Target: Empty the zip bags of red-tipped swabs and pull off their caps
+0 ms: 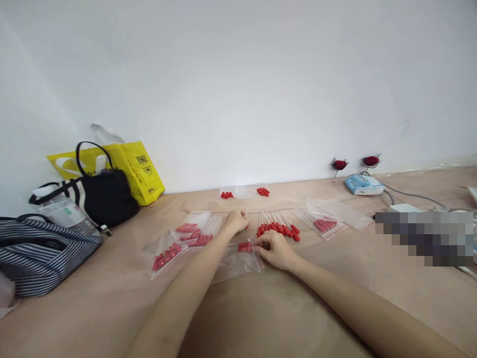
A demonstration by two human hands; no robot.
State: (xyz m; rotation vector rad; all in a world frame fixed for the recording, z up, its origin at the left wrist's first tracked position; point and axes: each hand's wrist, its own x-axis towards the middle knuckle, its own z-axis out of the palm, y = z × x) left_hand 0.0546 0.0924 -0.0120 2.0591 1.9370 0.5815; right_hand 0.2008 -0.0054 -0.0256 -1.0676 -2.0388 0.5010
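Note:
My left hand (236,220) reaches forward over the tan tabletop, fingers curled in a pinch beside a row of clear pipettes with red bulbs (278,226); what it pinches is too small to make out. My right hand (274,247) rests lower, its fingers pressed on the open edge of a clear zip bag (238,258) that holds a few red-bulbed pipettes. Left of my hands lie filled zip bags (194,231) and another filled bag (166,254).
A yellow paper bag (137,166), a black handbag (100,196) and a striped bag (40,251) stand at the left by the white wall. More zip bags (328,221), small bags of red caps (244,192), two red roses (356,162) and a blue-white device (364,184) lie further back and to the right.

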